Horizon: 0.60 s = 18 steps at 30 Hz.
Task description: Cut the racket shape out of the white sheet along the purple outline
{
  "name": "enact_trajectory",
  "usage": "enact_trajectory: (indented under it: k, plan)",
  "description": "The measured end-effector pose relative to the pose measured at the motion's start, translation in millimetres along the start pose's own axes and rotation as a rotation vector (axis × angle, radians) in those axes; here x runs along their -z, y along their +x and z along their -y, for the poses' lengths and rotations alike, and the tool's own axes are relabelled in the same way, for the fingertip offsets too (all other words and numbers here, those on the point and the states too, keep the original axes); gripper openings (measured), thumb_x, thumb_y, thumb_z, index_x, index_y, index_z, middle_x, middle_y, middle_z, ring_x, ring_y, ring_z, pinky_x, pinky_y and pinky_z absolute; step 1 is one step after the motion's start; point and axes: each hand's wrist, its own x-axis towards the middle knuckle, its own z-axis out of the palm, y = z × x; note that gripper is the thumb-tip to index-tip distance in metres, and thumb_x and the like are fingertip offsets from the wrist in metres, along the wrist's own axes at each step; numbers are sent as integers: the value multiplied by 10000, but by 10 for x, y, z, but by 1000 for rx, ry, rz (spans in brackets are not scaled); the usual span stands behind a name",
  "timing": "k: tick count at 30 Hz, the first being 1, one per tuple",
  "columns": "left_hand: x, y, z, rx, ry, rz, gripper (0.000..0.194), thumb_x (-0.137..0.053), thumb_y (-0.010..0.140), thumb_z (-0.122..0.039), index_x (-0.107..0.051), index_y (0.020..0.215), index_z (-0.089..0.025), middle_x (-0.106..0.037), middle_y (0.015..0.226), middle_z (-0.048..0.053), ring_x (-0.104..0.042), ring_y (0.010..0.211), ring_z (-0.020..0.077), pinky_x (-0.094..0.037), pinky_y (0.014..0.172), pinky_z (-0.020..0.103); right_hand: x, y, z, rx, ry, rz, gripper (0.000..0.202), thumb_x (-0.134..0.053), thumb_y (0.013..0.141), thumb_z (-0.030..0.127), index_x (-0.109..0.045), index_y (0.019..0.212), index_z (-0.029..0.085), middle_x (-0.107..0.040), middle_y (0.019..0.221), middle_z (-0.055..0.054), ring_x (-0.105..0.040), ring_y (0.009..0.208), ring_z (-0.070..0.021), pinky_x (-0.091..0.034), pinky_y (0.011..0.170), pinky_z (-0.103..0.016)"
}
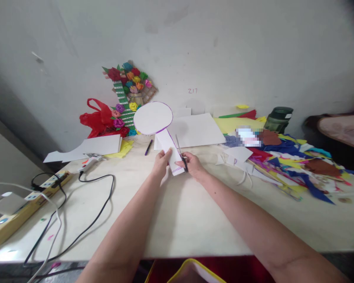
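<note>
A white paddle-shaped cardboard cutout (153, 118) with a round head and a straight handle is held up over the table. Purple lines run along its edges. My left hand (162, 162) pinches the handle from its left side, thumb on top. In my right hand (192, 164) is a pair of scissors (185, 163) with dark handles. Their blades point away from me, along the handle's right edge. Whether the blades touch the card I cannot tell. A dark marker pen (148, 147) lies on the table left of the handle.
White boards (199, 131) lie behind my hands. Coloured scraps (301, 161), a phone (248, 136) and a green bottle (279, 120) are at right. At left are a power strip (44, 196), black cord (106, 200), glue gun (88, 163), red bag (98, 118) and paper flowers (134, 80).
</note>
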Motion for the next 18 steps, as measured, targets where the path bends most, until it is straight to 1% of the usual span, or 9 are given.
enact_trajectory:
  k: [2,4,6,8,11,15,18]
  plan:
    - [-14,6,6,-32,-16,-19,408,-682,625,-441,-603,854,-113,-639,689,73,-601,610,178,-438,522,255,17,-4,16,18,-26,-10,387,-726,537,391,-540,806,183,-535,519,59,-507,447,-97,-362,403,-195]
    - [1,33,8,-44,-47,-63,413,-686,621,-439,-599,867,-120,-635,686,65,-598,611,175,-442,532,254,40,-11,41,14,-66,-5,367,-670,603,447,-540,824,185,-541,542,47,-505,425,-93,-304,355,-181]
    - [40,66,6,-54,-71,-109,412,-691,615,-435,-592,870,-127,-627,675,51,-593,610,169,-446,541,252,65,-22,76,-21,-122,21,367,-609,656,492,-535,834,180,-550,566,31,-524,428,-97,-270,337,-173]
    - [86,91,-3,-71,-82,-145,406,-692,612,-430,-588,869,-133,-618,663,37,-584,605,160,-445,543,245,88,-35,113,-67,-192,50,372,-577,681,508,-533,845,177,-558,584,18,-532,444,-96,-265,340,-168]
    - [134,102,-20,-93,-93,-159,399,-689,617,-419,-587,883,-139,-614,668,27,-571,600,149,-437,539,235,108,-55,155,-84,-327,77,369,-590,666,493,-547,860,182,-544,570,28,-506,460,-89,-285,370,-173]
    - [161,103,-30,-99,-140,-200,390,-700,606,-404,-585,873,-144,-613,690,20,-557,590,131,-429,539,227,122,-58,144,40,-562,110,342,-635,614,477,-580,788,188,-532,576,40,-483,521,-92,-337,460,-195]
    - [186,119,-22,-104,-181,-254,392,-713,592,-391,-578,868,-148,-613,699,13,-552,592,117,-435,567,224,138,-45,112,124,-739,127,327,-652,595,467,-590,771,199,-559,632,37,-480,570,-96,-340,509,-200]
